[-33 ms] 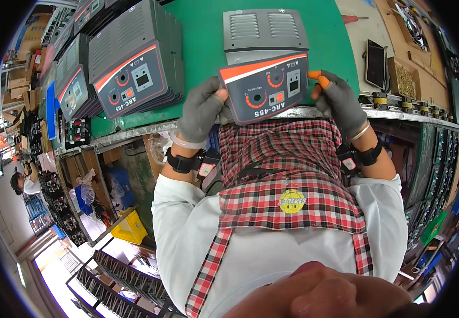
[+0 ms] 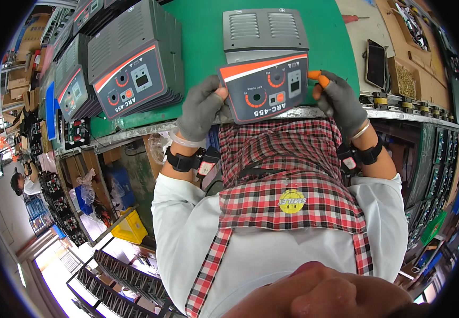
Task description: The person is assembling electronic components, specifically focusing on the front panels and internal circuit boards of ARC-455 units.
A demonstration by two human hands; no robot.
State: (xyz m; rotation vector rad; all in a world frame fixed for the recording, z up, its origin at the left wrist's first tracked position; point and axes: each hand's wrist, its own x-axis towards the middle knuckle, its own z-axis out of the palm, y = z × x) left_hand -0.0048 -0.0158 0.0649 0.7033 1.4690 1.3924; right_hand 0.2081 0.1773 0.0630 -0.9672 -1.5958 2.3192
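A dark grey sheet-metal welder housing [image 2: 266, 33] with vent slots rests on the green work mat. Its tilted front panel [image 2: 265, 87], with an orange-red stripe, dial openings and a small window cutout, faces me at the table's near edge. My left hand [image 2: 202, 108], in a grey glove with a bare thumb tip, is closed on the panel's left edge. At the right edge, my gloved right hand [image 2: 343, 103] has curled fingers, and an orange-covered fingertip [image 2: 314, 74] touches the panel. Whatever lies behind the panel is hidden.
Left of my hands stand nested stacks of similar housings [image 2: 128, 63]. To the right lie a phone [image 2: 375, 63], a red-handled screwdriver [image 2: 354, 19] and a box of small brass-coloured parts [image 2: 405, 79]. A yellow bin [image 2: 130, 227] sits below the table at left.
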